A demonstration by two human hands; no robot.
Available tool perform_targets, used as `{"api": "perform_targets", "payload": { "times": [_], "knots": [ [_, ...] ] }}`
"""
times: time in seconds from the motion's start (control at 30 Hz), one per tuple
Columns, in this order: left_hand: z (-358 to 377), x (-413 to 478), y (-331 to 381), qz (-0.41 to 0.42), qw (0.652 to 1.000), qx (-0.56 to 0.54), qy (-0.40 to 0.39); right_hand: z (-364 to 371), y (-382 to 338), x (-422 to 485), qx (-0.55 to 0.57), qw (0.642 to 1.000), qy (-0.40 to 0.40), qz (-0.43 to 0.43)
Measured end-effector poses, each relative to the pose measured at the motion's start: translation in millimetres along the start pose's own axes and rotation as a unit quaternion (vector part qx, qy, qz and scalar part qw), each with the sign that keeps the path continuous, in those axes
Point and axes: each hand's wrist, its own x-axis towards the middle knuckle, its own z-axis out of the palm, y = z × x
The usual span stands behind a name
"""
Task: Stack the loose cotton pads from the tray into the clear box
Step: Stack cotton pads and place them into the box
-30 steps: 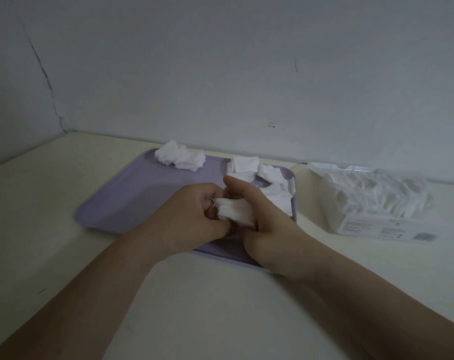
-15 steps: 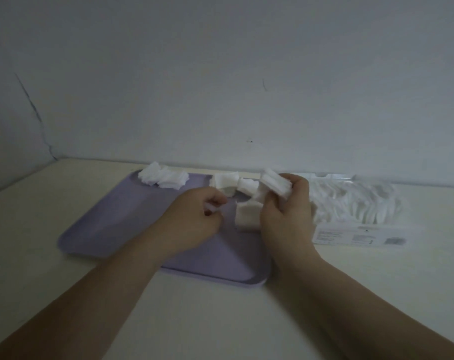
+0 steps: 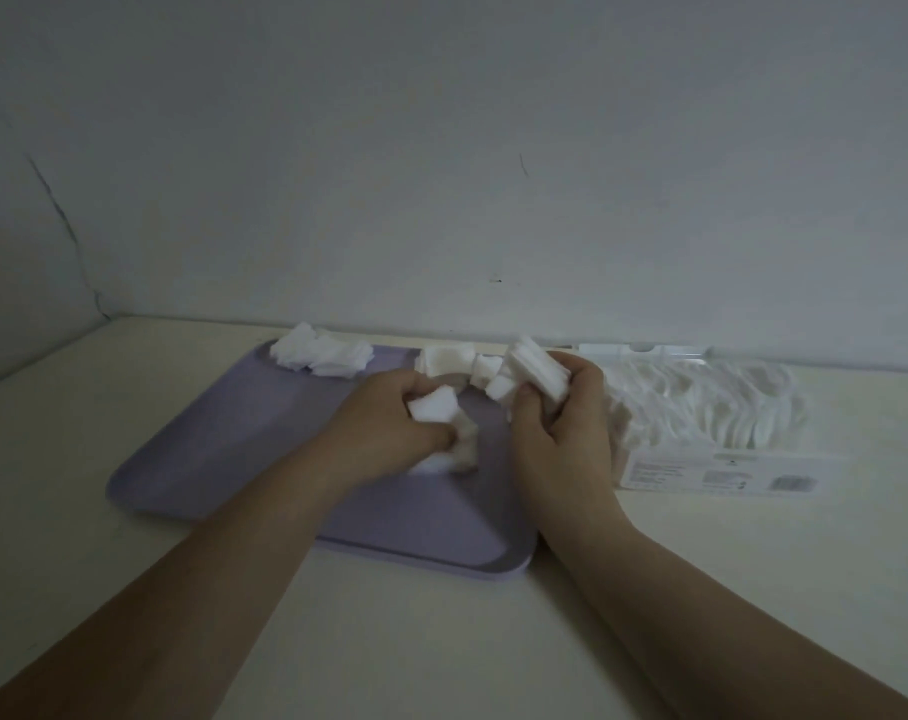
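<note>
Cotton pads point(image 3: 434, 407) clutched in left hand point(image 3: 384, 428), pad stack point(image 3: 537, 374) clamped in right hand point(image 3: 561, 433), clear box point(image 3: 711, 470) contents blurred

Pale counter point(image 3: 441, 641) is set against a wall. Lilac tray point(image 3: 223, 449) is laid flat on it, left of centre. Clear box point(image 3: 701, 459), labelled on its near side, is placed just right of the tray; whether they touch cannot be seen.

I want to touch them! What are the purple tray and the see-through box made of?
The purple tray looks like plastic: smooth, matte, with a molded rounded rim. The clear box seems to be thin glossy plastic, because the cotton pads inside show through its wall.
</note>
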Motion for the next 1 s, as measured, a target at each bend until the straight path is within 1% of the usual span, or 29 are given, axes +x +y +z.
{"api": "perform_targets", "payload": {
  "times": [0.1,0.13,0.2,0.23,0.27,0.33,0.37,0.4,0.47,0.5,0.53,0.57,0.6,0.67,0.7,0.77,0.87,1.0],
  "knots": [
    [-9,-5,-13,-0.025,0.996,-0.068,0.053,2,-9,-7,0.045,0.998,-0.039,-0.031],
    [-10,-6,-14,-0.023,0.993,-0.091,0.075,4,-10,-10,0.066,0.995,-0.064,-0.025],
    [-15,-7,-16,-0.011,0.986,-0.118,0.119,7,-12,-15,0.105,0.987,-0.119,0.023],
    [-18,-7,-16,-0.001,0.982,-0.123,0.140,8,-11,-16,0.103,0.985,-0.133,0.039],
    [-22,-8,-17,0.007,0.979,-0.127,0.160,8,-8,-15,0.080,0.987,-0.136,0.040],
    [-34,-10,-18,0.012,0.970,-0.157,0.182,6,-4,-11,0.020,0.992,-0.124,0.033],
    [-39,-12,-18,0.015,0.965,-0.197,0.172,4,-4,-9,0.001,0.993,-0.112,0.034],
    [-43,-16,-16,0.019,0.955,-0.257,0.145,3,-3,-7,-0.007,0.994,-0.099,0.037],
    [-44,-25,-10,0.025,0.920,-0.386,0.061,3,0,-4,-0.009,0.995,-0.087,0.049],
    [-41,-30,-7,0.023,0.903,-0.428,0.020,3,1,-4,-0.006,0.995,-0.090,0.050],
    [-36,-35,-6,0.020,0.893,-0.449,-0.013,3,1,-4,0.001,0.994,-0.099,0.048],
    [-30,-38,-6,0.017,0.893,-0.448,-0.037,4,1,-4,0.015,0.992,-0.112,0.049],
    [-24,-40,-8,0.016,0.903,-0.425,-0.050,4,1,-4,0.038,0.990,-0.126,0.053],
    [-15,-42,-10,0.022,0.933,-0.356,-0.049,2,1,-4,0.093,0.982,-0.152,0.067],
    [-13,-42,-10,0.025,0.941,-0.334,-0.042,2,1,-5,0.112,0.978,-0.163,0.071],
    [-13,-43,-9,0.032,0.943,-0.328,-0.033,3,2,-5,0.123,0.974,-0.176,0.070],
    [-16,-46,-10,0.034,0.944,-0.324,-0.043,4,2,-6,0.109,0.975,-0.183,0.062],
    [-18,-48,-10,0.034,0.950,-0.309,-0.020,4,5,-6,0.078,0.985,-0.143,0.051]
  ]
}}
